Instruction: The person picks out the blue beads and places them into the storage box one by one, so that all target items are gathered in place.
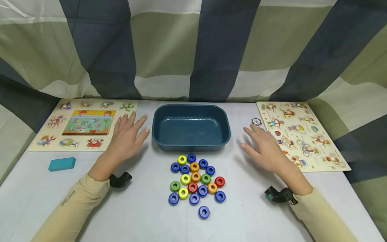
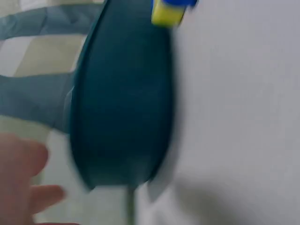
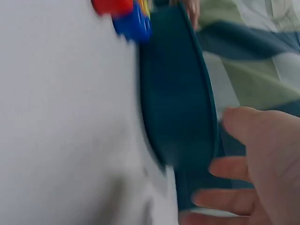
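A dark teal plastic tub [image 1: 191,148] sits at the back middle of the table, and its inside shows nothing in it. To its left hovers my left hand [image 1: 126,137], fingers spread and holding nothing, overlapping the sea-animal puzzle board in the head view. My right hand [image 1: 262,148] is to the tub's right, fingers extended, with nothing in its grasp. In the right wrist view its thumb [image 3: 239,123] is close to the tub's side. Several coloured rings lie loosely grouped in front of the tub, among them a blue ring [image 1: 204,212], a red ring [image 1: 220,182] and a yellow ring [image 1: 183,193].
The sea-animal puzzle board [image 1: 81,143] lies at the back left, with a teal block [image 1: 61,164] in front of it. At the right lies another picture puzzle board [image 1: 320,164], and a poker chip [image 1: 256,121] is beside its left edge. A striped curtain [image 1: 164,50] hangs behind the table.
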`<state>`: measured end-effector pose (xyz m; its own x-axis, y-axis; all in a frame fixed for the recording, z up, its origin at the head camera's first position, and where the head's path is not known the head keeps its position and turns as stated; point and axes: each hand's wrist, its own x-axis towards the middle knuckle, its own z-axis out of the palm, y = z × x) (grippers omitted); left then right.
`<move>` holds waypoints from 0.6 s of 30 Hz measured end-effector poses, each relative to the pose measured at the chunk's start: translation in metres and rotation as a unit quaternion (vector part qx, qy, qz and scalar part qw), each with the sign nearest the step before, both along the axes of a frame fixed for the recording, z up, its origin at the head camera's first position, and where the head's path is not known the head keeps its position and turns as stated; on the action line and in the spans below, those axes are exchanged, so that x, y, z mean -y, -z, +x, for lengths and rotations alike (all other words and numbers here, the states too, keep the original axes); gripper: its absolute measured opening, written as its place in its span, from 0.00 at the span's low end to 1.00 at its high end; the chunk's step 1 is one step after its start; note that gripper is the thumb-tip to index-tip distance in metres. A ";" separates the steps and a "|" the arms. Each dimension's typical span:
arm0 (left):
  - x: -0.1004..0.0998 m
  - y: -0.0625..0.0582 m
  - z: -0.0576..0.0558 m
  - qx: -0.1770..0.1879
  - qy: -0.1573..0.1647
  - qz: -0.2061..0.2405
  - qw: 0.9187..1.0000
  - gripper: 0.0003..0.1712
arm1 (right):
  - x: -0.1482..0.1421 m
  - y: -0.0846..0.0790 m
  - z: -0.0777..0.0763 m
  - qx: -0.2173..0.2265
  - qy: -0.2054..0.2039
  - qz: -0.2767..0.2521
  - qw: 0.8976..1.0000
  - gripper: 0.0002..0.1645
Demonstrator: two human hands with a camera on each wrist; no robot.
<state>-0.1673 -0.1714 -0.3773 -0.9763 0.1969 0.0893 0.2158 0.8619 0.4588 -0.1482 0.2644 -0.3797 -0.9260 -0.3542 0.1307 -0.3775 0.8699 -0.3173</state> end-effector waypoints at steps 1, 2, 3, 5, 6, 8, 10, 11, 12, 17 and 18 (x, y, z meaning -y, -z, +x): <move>-0.004 0.003 -0.001 -0.004 0.002 0.033 0.999 0.32 | 0.003 0.002 0.003 0.002 -0.014 -0.014 1.000 0.33; -0.009 0.007 -0.001 -0.007 0.002 0.071 0.997 0.32 | 0.006 0.003 0.006 0.005 -0.030 -0.030 0.999 0.30; -0.014 0.010 -0.002 -0.008 0.001 0.111 0.994 0.31 | 0.010 0.006 0.010 0.011 -0.049 -0.048 0.998 0.27; -0.026 0.019 -0.001 -0.004 -0.006 0.193 0.981 0.31 | 0.020 0.010 0.017 0.026 -0.086 -0.081 0.993 0.20; -0.032 0.024 0.000 -0.002 -0.012 0.229 0.973 0.30 | 0.026 0.012 0.020 0.035 -0.103 -0.097 0.989 0.18; -0.042 0.033 0.001 0.005 -0.027 0.290 0.957 0.29 | 0.038 0.018 0.025 0.051 -0.131 -0.132 0.981 0.15; -0.049 0.040 0.004 0.013 -0.042 0.335 0.941 0.28 | 0.050 0.023 0.030 0.071 -0.149 -0.165 0.972 0.13; -0.051 0.043 0.005 0.016 -0.048 0.354 0.934 0.27 | 0.056 0.026 0.031 0.082 -0.153 -0.179 0.969 0.13; -0.052 0.046 0.006 0.017 -0.053 0.372 0.927 0.27 | 0.061 0.029 0.033 0.090 -0.156 -0.192 0.965 0.12; -0.052 0.051 0.006 0.001 -0.057 0.434 0.899 0.26 | 0.077 0.042 0.039 0.100 -0.156 -0.232 0.955 0.10; -0.052 0.052 0.006 -0.002 -0.057 0.441 0.896 0.26 | 0.078 0.043 0.040 0.096 -0.154 -0.236 0.955 0.10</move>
